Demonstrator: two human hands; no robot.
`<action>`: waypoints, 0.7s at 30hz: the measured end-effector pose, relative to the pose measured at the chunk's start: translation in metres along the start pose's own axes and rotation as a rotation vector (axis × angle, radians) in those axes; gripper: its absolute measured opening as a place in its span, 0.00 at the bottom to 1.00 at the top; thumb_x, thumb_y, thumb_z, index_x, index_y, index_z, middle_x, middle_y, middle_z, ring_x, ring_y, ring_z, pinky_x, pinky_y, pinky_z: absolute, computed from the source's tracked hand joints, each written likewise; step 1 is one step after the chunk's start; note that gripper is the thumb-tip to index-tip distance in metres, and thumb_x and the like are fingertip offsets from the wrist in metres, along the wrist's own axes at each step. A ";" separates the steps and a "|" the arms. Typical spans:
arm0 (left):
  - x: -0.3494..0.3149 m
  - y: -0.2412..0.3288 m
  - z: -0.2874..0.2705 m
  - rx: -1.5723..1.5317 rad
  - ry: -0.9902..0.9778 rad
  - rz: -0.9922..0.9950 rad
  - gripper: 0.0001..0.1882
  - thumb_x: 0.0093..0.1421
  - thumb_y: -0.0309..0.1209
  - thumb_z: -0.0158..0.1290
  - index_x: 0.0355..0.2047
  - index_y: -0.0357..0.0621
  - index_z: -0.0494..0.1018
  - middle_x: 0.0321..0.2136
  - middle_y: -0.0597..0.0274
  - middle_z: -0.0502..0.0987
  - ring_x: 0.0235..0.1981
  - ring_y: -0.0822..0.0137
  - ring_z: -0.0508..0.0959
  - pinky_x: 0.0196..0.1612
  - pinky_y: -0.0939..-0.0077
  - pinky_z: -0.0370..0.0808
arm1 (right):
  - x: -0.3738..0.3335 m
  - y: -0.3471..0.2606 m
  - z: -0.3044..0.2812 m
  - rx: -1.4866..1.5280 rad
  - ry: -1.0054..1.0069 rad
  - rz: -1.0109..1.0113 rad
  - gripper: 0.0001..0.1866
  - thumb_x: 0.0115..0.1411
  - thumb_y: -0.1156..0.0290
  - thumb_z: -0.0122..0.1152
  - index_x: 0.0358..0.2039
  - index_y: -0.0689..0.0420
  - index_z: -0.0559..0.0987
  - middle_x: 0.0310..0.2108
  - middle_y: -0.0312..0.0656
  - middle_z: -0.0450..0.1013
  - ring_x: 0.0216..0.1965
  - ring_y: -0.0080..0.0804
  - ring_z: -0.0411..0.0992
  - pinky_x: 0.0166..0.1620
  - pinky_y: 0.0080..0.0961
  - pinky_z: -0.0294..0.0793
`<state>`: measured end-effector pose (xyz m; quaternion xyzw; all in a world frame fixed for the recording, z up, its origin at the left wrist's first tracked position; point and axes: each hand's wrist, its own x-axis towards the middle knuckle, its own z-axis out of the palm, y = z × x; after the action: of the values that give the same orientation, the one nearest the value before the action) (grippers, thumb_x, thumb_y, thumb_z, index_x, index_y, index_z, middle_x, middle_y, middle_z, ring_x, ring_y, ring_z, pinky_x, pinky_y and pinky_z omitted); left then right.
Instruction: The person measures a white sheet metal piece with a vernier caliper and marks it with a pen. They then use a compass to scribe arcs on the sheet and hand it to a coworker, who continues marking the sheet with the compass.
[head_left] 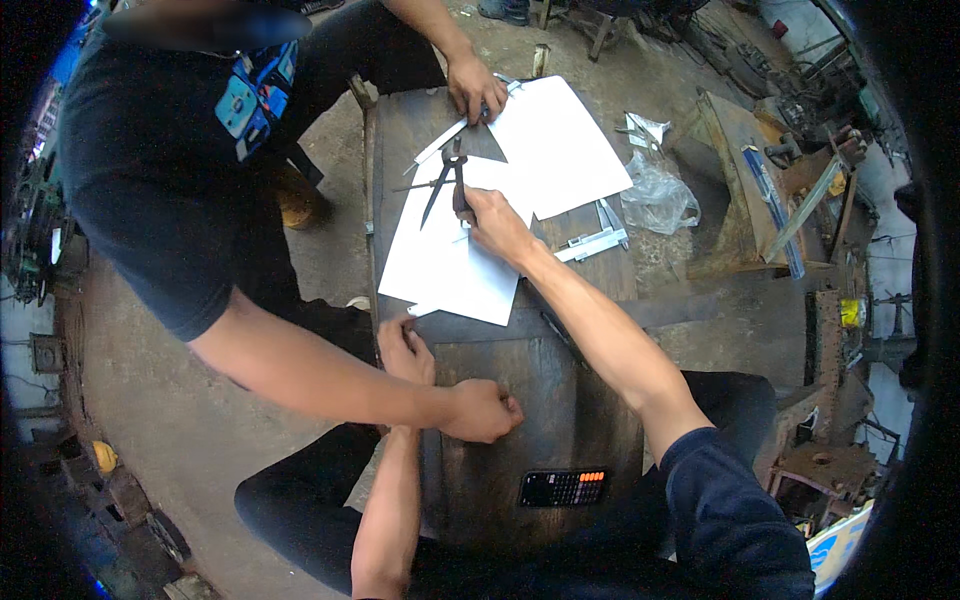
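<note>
In my right hand [495, 226] is a dark metal divider [456, 180], gripped by one leg with its hinge up, over white paper sheets [465, 285]. Its other leg slants down to the left. My left hand [404, 352] lies at the table's left edge, fingers apart, fingertips by the near corner of the sheets. A co-worker's forearm crosses over my left wrist, and that hand [484, 410] is curled above the table. The co-worker's other hand [477, 88] presses near a pale straight strip [440, 147] at the far edge, beside a larger white sheet [560, 140].
A vernier caliper [595, 243] lies at the table's right side. Near me rests a phone [563, 488] with a calculator on its screen. Beyond the right edge are a clear plastic bag [660, 195] and a wooden stand [745, 185] with metal bars. The co-worker sits at the left.
</note>
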<state>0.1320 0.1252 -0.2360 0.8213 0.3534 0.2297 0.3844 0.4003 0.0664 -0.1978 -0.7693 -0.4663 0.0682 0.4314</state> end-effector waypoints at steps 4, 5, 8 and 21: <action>-0.049 0.008 -0.047 0.271 -0.491 -0.006 0.13 0.60 0.24 0.50 0.45 0.33 0.72 0.42 0.40 0.76 0.47 0.43 0.76 0.50 0.53 0.72 | 0.001 0.002 0.000 0.030 0.022 -0.011 0.12 0.52 0.88 0.52 0.38 0.66 0.73 0.31 0.59 0.77 0.38 0.60 0.77 0.42 0.48 0.74; -0.060 0.014 -0.063 0.333 -0.638 -0.004 0.14 0.60 0.25 0.50 0.45 0.32 0.71 0.41 0.38 0.77 0.46 0.42 0.77 0.49 0.51 0.73 | 0.002 0.003 -0.001 0.034 0.010 0.005 0.12 0.52 0.88 0.52 0.38 0.66 0.73 0.31 0.59 0.77 0.38 0.60 0.77 0.42 0.48 0.74; -0.080 0.048 -0.106 0.529 -1.099 -0.028 0.14 0.61 0.28 0.49 0.44 0.31 0.70 0.38 0.34 0.78 0.45 0.38 0.78 0.47 0.46 0.74 | 0.004 0.006 -0.001 0.026 -0.031 0.008 0.11 0.52 0.86 0.53 0.38 0.65 0.73 0.31 0.58 0.77 0.39 0.60 0.77 0.42 0.50 0.74; 0.077 0.263 -0.149 0.095 -0.390 0.518 0.13 0.66 0.32 0.53 0.46 0.37 0.74 0.42 0.43 0.79 0.45 0.45 0.79 0.49 0.58 0.74 | 0.010 0.019 0.001 0.001 -0.109 -0.066 0.18 0.53 0.84 0.58 0.46 0.62 0.74 0.33 0.56 0.78 0.40 0.58 0.77 0.42 0.48 0.75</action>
<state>0.1908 0.1334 0.0707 0.9294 0.0627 0.1415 0.3350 0.4181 0.0709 -0.2094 -0.7485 -0.5140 0.0959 0.4078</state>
